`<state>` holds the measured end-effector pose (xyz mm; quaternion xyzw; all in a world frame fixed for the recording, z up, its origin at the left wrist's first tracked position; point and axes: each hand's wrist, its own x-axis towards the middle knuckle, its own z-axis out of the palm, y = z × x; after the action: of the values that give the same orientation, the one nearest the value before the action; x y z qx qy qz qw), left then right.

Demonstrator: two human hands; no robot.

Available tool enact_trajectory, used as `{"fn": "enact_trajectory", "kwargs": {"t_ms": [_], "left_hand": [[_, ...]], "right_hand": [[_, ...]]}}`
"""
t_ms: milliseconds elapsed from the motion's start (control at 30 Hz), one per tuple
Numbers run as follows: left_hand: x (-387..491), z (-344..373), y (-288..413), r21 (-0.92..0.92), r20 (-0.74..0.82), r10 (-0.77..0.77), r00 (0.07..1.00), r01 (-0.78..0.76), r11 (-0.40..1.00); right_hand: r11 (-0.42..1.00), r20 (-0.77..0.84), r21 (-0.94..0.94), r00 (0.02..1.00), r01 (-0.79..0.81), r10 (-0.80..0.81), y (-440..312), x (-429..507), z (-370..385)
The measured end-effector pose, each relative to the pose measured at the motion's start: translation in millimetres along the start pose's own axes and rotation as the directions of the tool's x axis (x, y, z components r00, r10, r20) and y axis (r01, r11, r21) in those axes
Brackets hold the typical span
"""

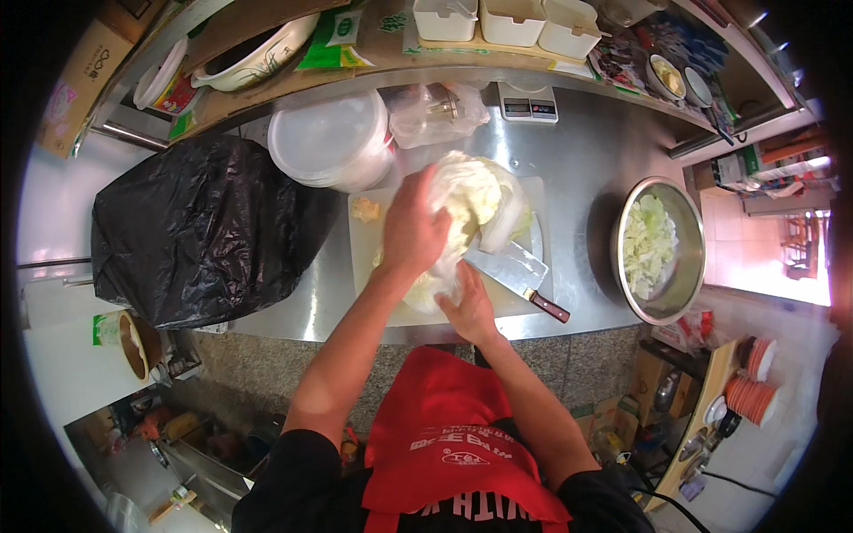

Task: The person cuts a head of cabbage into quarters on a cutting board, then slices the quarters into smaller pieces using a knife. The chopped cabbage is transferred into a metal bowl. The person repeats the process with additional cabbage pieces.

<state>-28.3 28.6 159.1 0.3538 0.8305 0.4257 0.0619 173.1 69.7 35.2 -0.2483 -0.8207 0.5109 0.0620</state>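
Note:
A pale Chinese cabbage, blurred in places, is held between my hands above a white cutting board. My left hand grips its left side with the fingers pointing away from me. At the near end of the cabbage, my right hand holds the whitish lower part between thumb and fingers. Some fingertips are hidden by the leaves. A cleaver lies flat on the board, right of my hands, its dark wooden handle towards the near right. A small yellowish scrap rests on the board's left side.
Cut cabbage leaves lie in a steel bowl at right. A black plastic bag covers the table's left side. Behind the board are a lidded plastic tub, a clear bag and a kitchen scale. A loaded shelf overhangs the back.

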Motion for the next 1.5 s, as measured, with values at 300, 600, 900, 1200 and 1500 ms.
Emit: {"fn": "enact_trajectory", "kwargs": {"t_ms": [300, 600, 900, 1200, 1500], "left_hand": [[-24, -1, -67, -0.036, 0.062, -0.151, 0.987, 0.154, 0.987], [-142, 6, -126, -0.679, 0.422, -0.673, 0.607, 0.704, 0.209], [-147, -29, -82, -0.504, 0.285, -0.735, 0.615, 0.748, 0.431], [-146, 1, -88, 0.031, 0.182, -0.475, 0.861, 0.478, 0.878], [-123, 4, -81, 0.077, 0.167, -0.182, 0.969, 0.171, 0.982]], "right_hand": [[0.993, 0.034, 0.087, 0.996, -0.081, 0.078, 12, 6, -3], [0.787, 0.228, 0.566, 0.964, -0.245, 0.136, 22, 19, 14], [0.713, 0.277, 0.643, 0.953, -0.279, 0.123, 16, 38, 16], [0.976, 0.134, -0.169, 0.985, 0.134, -0.112, 28, 20, -32], [0.844, -0.013, -0.536, 1.000, 0.002, -0.010, 87, -42, -120]]}}
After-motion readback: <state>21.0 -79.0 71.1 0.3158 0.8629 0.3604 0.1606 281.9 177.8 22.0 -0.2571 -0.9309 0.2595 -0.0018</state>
